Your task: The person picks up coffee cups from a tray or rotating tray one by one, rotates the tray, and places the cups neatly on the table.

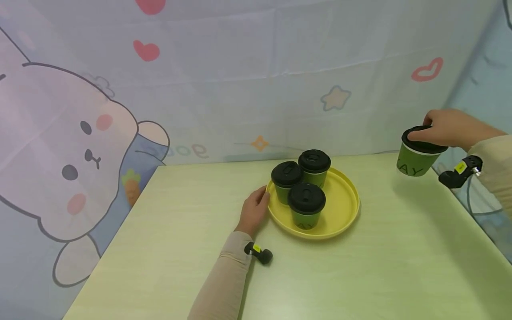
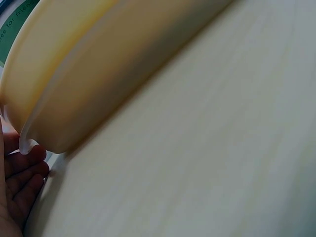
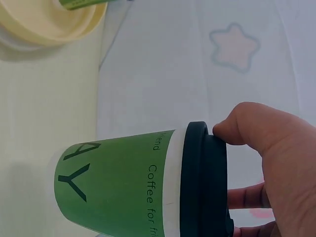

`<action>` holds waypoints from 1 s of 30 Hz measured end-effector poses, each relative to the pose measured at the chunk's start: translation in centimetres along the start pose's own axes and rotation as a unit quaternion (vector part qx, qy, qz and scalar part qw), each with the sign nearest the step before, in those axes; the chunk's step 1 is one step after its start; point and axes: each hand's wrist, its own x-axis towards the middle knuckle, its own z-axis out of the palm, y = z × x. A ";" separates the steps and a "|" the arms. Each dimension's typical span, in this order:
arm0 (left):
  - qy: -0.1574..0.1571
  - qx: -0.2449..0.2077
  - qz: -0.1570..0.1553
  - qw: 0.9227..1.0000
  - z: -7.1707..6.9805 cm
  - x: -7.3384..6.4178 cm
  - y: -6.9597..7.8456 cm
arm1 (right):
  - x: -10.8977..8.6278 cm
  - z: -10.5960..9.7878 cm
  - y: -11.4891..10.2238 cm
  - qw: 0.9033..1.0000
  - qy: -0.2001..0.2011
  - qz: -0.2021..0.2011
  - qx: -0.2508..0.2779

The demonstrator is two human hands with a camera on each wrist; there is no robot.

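My right hand [image 1: 454,129] holds a green paper coffee cup [image 1: 416,162] by its black lid [image 3: 205,182], in the air over the table's right edge. The cup is tilted slightly in the head view. My left hand [image 1: 254,211] grips the left rim of a round yellow tray [image 1: 342,202], with fingers [image 2: 32,158] curled at the underside of the rim. On that tray, three more lidded green cups stand upright close together: one at the back [image 1: 316,178], one at the left [image 1: 283,194] and one at the front [image 1: 305,218].
The pale table [image 1: 192,213] extends on both sides of the tray. Behind it hangs a printed cloth [image 1: 240,89] with hearts, a star and a large cartoon animal. A dark cable [image 1: 470,200] hangs beside the table's right edge.
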 end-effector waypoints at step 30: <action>0.003 0.000 0.001 1.000 -0.3 -0.4 0.2 | -0.7 5.8 6.1 0.999 -0.009 0.046 0.028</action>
